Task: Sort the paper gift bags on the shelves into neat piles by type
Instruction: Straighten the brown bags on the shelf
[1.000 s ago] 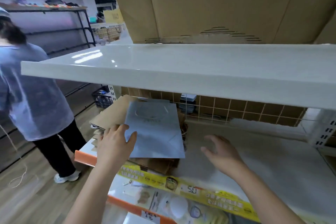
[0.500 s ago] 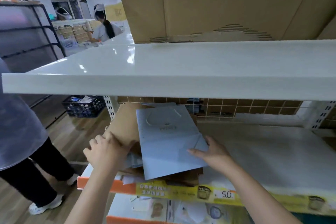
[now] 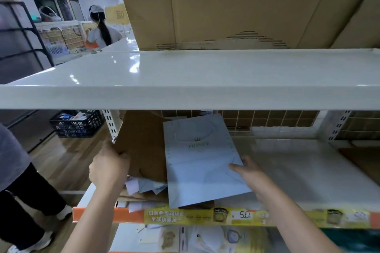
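Since half a second ago my right hand [image 3: 249, 170] had pinched the pale blue bag [image 3: 202, 162] at its right edge and swung it upright, while my left hand [image 3: 109, 167] gripped the brown kraft bag [image 3: 141, 146] at the shelf's [image 3: 308, 170] left end. To do it well, I judged I should slide the blue one flat onto the bare right side, edges squared. I counted one blue and one brown on top; the jumble [image 3: 144, 188] beneath I couldn't count.

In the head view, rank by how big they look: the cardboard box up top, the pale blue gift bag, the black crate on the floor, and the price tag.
1. cardboard box, though nearness inflates it
2. pale blue gift bag
3. black crate, farther away, so unsure
4. price tag
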`<act>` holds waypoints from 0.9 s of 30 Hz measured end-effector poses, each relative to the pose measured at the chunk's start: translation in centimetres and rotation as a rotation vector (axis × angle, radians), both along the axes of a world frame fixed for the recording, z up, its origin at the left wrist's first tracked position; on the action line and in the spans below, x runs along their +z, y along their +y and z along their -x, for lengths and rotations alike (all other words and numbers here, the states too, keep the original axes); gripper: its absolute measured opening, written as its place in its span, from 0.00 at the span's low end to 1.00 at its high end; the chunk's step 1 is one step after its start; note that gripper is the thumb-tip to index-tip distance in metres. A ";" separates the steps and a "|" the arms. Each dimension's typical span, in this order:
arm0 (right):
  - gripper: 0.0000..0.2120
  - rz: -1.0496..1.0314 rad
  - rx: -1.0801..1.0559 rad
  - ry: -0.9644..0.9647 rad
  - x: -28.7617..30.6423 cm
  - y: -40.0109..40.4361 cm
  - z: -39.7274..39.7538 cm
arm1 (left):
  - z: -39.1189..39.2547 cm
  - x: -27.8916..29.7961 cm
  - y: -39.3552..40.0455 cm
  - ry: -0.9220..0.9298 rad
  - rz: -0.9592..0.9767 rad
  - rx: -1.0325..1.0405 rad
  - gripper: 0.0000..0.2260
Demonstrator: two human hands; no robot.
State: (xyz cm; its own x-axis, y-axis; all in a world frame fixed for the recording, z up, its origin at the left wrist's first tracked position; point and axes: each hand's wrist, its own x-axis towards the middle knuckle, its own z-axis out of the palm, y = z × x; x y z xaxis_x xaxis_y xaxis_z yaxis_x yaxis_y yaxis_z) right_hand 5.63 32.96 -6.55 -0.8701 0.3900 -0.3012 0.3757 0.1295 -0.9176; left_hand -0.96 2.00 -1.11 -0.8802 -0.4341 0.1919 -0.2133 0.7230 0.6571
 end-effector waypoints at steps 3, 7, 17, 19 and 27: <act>0.16 0.129 -0.062 0.068 0.2 1.7 -0.8 | -0.5 -0.1 0.2 0.084 -0.194 -0.070 0.18; 0.17 0.232 -0.191 0.142 0.4 4.0 -2.3 | -0.9 -0.7 0.4 0.104 -0.555 -0.087 0.18; 0.16 0.290 -0.312 0.253 0.3 9.0 -8.2 | -3.5 -0.9 5.0 0.182 -0.770 -0.100 0.16; 0.17 0.280 -0.344 0.246 0.2 10.4 -9.3 | -3.9 -1.0 6.5 0.185 -0.806 -0.124 0.14; 0.18 0.251 -0.457 0.205 -0.4 20.0 -14.4 | -8.0 -0.3 14.6 0.249 -0.898 -0.084 0.13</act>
State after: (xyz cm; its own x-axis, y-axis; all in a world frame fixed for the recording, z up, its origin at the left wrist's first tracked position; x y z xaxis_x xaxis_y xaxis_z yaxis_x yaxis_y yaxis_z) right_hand 19.99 52.97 -6.91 -0.6796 0.6797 -0.2758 0.1526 -0.2368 -0.9595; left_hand 7.00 16.59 -1.39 -0.8942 -0.4476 0.0029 0.0386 -0.0708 0.9967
